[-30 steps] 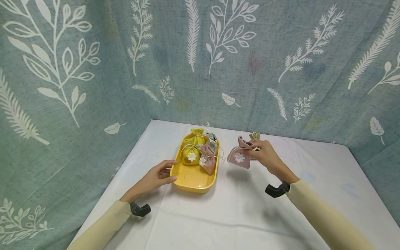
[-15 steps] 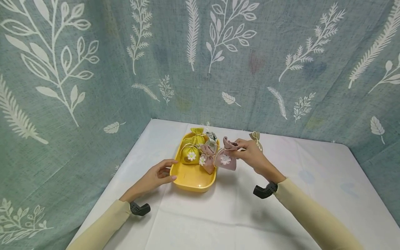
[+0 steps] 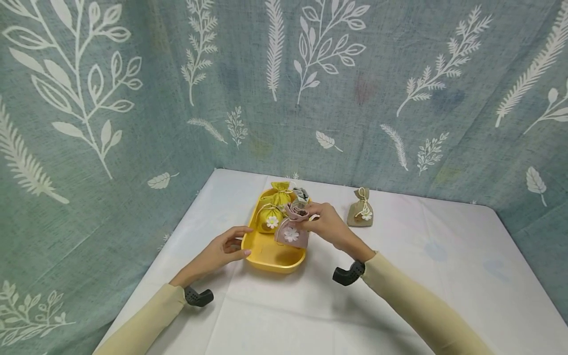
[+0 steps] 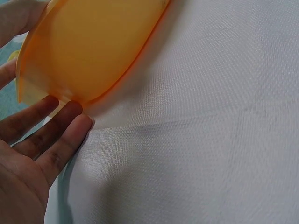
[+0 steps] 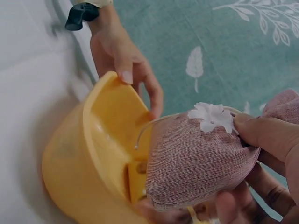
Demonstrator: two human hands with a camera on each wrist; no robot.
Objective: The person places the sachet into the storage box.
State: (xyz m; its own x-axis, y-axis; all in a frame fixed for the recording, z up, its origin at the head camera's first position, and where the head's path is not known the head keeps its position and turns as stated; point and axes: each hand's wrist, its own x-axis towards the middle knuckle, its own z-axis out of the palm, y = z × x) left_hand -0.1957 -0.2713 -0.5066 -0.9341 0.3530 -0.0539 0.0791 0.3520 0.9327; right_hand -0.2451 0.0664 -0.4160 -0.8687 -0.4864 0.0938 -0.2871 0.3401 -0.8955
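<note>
My right hand [image 3: 330,227] pinches a dusty-pink drawstring pouch [image 3: 299,237] by its gathered neck, over the right side of a yellow tray [image 3: 272,266]. In the right wrist view the pink pouch [image 5: 191,165] shows its white fabric flower, with thumb and fingers around the top. My left hand [image 3: 222,249] holds the tray's left rim; in the left wrist view several fingers [image 4: 65,130] lie against the outer wall. Two mustard-yellow pouches [image 3: 268,224] and a grey-green pouch [image 3: 301,194] sit in the far part of the tray. Another pink pouch there is hidden behind the held one.
A brown drawstring pouch [image 3: 360,218] with a small white flower stands on the white tablecloth [image 3: 399,236], right of the tray. Blue-green leaf-patterned curtains [image 3: 266,133] close off the table's back and left sides.
My right hand has carried the pink pouch leftward from beside the brown pouch to over the tray, uncovering the brown pouch. My left hand has stayed at the rim.
</note>
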